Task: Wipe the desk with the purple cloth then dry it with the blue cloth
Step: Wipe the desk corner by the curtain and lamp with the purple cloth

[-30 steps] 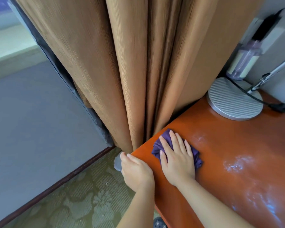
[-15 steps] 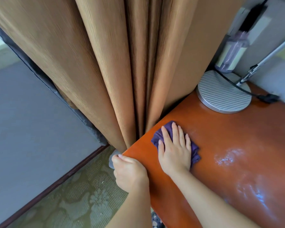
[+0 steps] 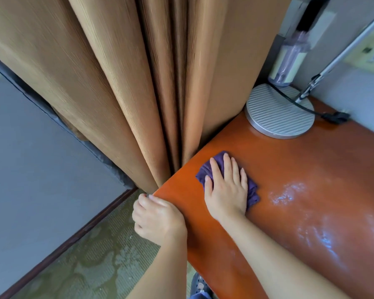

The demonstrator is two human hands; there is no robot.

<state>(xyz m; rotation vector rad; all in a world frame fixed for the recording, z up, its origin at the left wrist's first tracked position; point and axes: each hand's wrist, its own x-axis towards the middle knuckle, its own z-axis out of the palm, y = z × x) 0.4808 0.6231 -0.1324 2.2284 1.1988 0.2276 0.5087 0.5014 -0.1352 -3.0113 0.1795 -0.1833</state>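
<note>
The right hand [image 3: 227, 186] lies flat, fingers straight and spread, pressing the purple cloth [image 3: 249, 190] onto the desk [image 3: 311, 173]. The cloth is bunched under the palm near the desk's left end, its edges showing past the fingers and the hand's right side. The left hand [image 3: 157, 216] sits at the desk's left corner with fingers curled; whether they grip the corner or hold something is hard to tell. A wet sheen marks the desk right of the cloth. A round lamp base [image 3: 279, 115] stands at the desk's back edge, and a curtain [image 3: 138, 83] hangs against the desk's left end.
</note>
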